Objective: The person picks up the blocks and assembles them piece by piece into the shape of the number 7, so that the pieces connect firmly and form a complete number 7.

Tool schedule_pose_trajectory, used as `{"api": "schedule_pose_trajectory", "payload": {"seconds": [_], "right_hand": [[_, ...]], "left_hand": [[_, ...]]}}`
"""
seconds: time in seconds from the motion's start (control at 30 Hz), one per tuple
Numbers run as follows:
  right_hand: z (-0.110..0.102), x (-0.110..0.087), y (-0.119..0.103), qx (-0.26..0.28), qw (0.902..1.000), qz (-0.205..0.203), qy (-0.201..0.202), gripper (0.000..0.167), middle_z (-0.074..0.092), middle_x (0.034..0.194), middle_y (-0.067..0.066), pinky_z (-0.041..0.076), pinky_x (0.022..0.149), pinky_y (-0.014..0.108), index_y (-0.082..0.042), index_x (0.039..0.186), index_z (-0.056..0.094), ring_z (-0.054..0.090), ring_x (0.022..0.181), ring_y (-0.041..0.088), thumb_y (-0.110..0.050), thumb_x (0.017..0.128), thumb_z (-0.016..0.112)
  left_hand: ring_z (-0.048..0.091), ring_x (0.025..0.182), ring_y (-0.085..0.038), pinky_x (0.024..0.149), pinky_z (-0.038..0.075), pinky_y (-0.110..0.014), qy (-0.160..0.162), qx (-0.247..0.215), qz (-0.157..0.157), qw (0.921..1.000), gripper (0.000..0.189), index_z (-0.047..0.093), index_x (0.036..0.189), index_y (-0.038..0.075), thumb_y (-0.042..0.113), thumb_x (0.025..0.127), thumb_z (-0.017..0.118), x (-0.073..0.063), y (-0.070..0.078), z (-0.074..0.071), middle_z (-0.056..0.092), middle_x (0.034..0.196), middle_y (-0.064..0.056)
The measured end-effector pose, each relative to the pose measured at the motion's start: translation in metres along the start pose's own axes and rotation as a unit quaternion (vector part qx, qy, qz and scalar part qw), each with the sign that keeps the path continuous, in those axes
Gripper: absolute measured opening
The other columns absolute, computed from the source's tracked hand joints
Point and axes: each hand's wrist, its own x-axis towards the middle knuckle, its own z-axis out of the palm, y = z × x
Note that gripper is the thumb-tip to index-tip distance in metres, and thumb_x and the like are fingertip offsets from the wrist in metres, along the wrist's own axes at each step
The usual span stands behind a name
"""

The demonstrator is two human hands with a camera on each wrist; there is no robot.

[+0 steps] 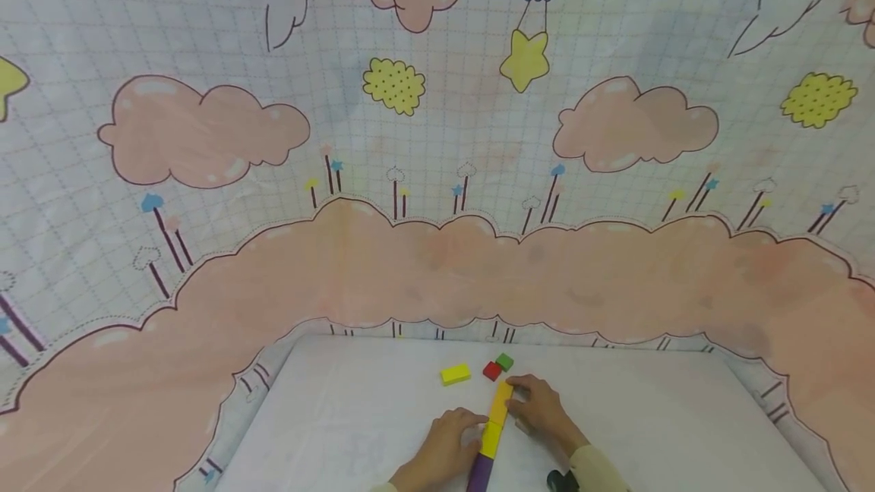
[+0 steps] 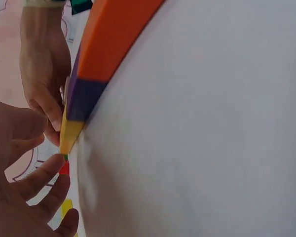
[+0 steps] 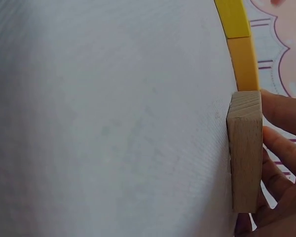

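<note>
A line of blocks runs away from the body: an orange block [image 2: 113, 42], a purple block [image 1: 481, 473], a yellow block [image 1: 491, 440] and an orange-yellow block [image 1: 501, 402] at the far end. On the line's left, my left hand [image 1: 444, 446] has its index fingertip at the seam between the two farthest blocks. In the left wrist view its fingers spread loosely. My right hand [image 1: 547, 410] touches the orange-yellow block from the right with extended fingers. A plain wooden block [image 3: 245, 158] stands close beside the line, below that hand, partly hiding the orange-yellow block in the right wrist view.
Beyond the line, a red block [image 1: 492, 370] and a green block [image 1: 504, 361] lie corner to corner. Left of them is a separate yellow block [image 1: 455, 374]. The white table [image 1: 328, 401] ends at a backdrop cloth [image 1: 437, 272] printed with clouds.
</note>
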Motion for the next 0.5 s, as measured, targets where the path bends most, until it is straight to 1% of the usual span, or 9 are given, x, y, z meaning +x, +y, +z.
{"api": "schedule_pose_trajectory", "payload": {"seconds": [0.1,0.33,0.5], "right_hand": [[-0.001,0.0,0.0,0.008,0.9999,0.009,-0.003,0.04,0.059,0.136,0.013,0.033,0.108,0.063,-0.02,0.123,0.067,0.048,0.13,0.04,-0.023,0.084,0.077],[-0.002,0.001,0.001,0.007,0.9999,0.011,-0.001,0.04,0.059,0.137,0.013,0.033,0.108,0.064,-0.02,0.123,0.067,0.047,0.131,0.041,-0.024,0.084,0.077],[-0.001,0.001,0.002,0.0,1.0,0.001,0.0,0.039,0.059,0.135,0.014,0.034,0.107,0.064,-0.02,0.122,0.067,0.048,0.13,0.041,-0.024,0.084,0.077]], "left_hand": [[0.055,0.105,-0.017,0.096,0.046,-0.048,0.007,0.013,0.015,0.9998,0.034,0.066,0.125,0.03,0.027,0.091,0.068,0.007,-0.002,-0.001,0.062,0.116,0.004],[0.05,0.109,-0.015,0.097,0.04,-0.041,-0.009,0.028,0.06,0.9978,0.036,0.063,0.13,0.033,0.032,0.094,0.064,0.023,-0.009,-0.001,0.06,0.121,0.006],[0.049,0.112,-0.016,0.098,0.037,-0.043,-0.009,0.035,0.068,0.997,0.033,0.064,0.128,0.034,0.032,0.095,0.063,0.029,-0.012,0.002,0.06,0.122,0.005]]}}
